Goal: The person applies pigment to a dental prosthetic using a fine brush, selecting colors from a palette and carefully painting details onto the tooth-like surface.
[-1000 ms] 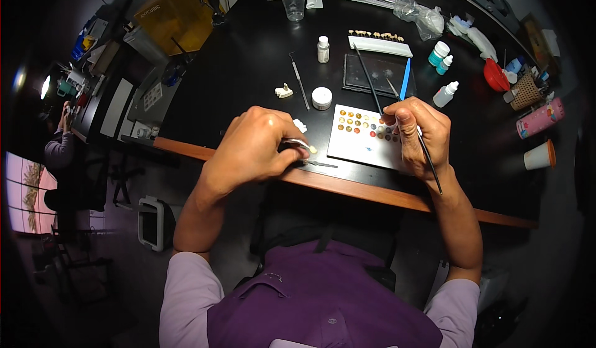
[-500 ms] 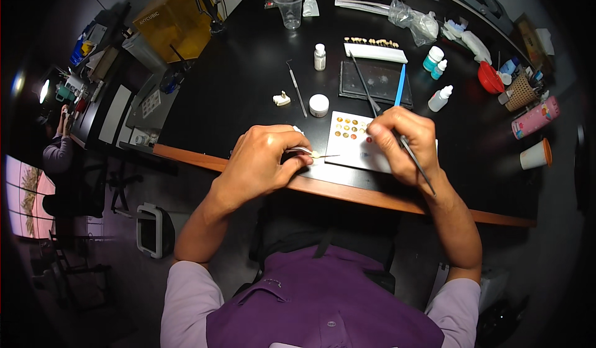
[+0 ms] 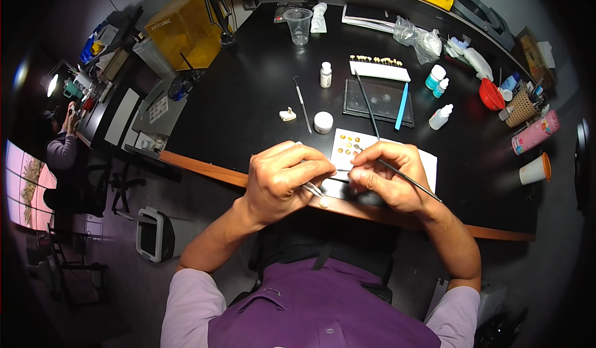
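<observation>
My left hand [image 3: 282, 177] is closed around metal tweezers [image 3: 313, 190]. At their tip, by the table's front edge, is a small, pale tooth-shaped piece [image 3: 324, 203]. My right hand [image 3: 394, 177] pinches a thin, dark-handled brush [image 3: 413, 183]. Between the fingertips of both hands runs a fine dark tip [image 3: 343, 170]; whether it belongs to that brush I cannot tell. Partly under my right hand lies a white palette [image 3: 428, 165] with rows of amber and brown round spots. Another slim dark brush [image 3: 367, 103] rests across a dark slab [image 3: 388, 100] beyond.
A white jar [image 3: 323, 122], a metal probe [image 3: 302, 106], a small dental model [image 3: 287, 114] and a white bottle [image 3: 326, 75] stand or lie farther left. At right are dropper bottles [image 3: 441, 117], a red bowl [image 3: 490, 93] and a paper cup [image 3: 534, 171]. A tooth-shade holder [image 3: 379, 70] stands behind.
My hands have come closer together. The left has moved right, and its tweezers now point toward me, carrying the pale piece away from the brush tip. The view has tilted up slightly.
</observation>
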Motion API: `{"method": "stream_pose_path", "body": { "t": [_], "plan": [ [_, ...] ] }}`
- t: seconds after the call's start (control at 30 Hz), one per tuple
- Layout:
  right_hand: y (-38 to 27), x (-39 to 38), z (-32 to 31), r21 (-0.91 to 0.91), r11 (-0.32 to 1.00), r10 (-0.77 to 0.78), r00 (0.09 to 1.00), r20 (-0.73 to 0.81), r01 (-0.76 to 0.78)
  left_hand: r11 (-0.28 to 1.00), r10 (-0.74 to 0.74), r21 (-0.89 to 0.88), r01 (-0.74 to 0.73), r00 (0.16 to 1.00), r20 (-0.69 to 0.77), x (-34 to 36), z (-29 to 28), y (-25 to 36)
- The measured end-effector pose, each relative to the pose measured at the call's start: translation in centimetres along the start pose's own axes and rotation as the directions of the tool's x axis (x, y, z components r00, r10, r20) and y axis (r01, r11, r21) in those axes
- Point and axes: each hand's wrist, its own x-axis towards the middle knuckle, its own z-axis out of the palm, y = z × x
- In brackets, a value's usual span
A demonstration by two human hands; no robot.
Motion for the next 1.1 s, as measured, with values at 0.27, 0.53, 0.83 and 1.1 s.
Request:
{"method": "stream_pose_path", "body": {
  "t": [0.27,0.53,0.83,1.1],
  "plan": [
    [0.9,0.2,0.2,0.12,0.991,-0.052,0.995,-0.084,0.062,0.997,0.033,0.075,-0.032,0.999,-0.023,-0.1,0.6,0.6],
    [0.7,0.4,-0.4,-0.031,0.994,-0.106,0.965,-0.241,0.101,0.943,-0.326,0.082,0.323,0.945,0.025,-0.2,-1.8,2.4],
    [0.6,-2.7,5.8,-0.254,0.919,-0.381,0.849,-0.366,0.302,0.787,-0.612,0.064,0.614,0.762,0.211,-3.8,-7.0,3.9],
    [4.8,-3.7,15.5,-0.094,0.852,-0.523,0.844,-0.118,0.515,0.772,-0.615,0.295,0.563,0.779,0.122,-9.0,-8.9,4.6]
  ]
}}
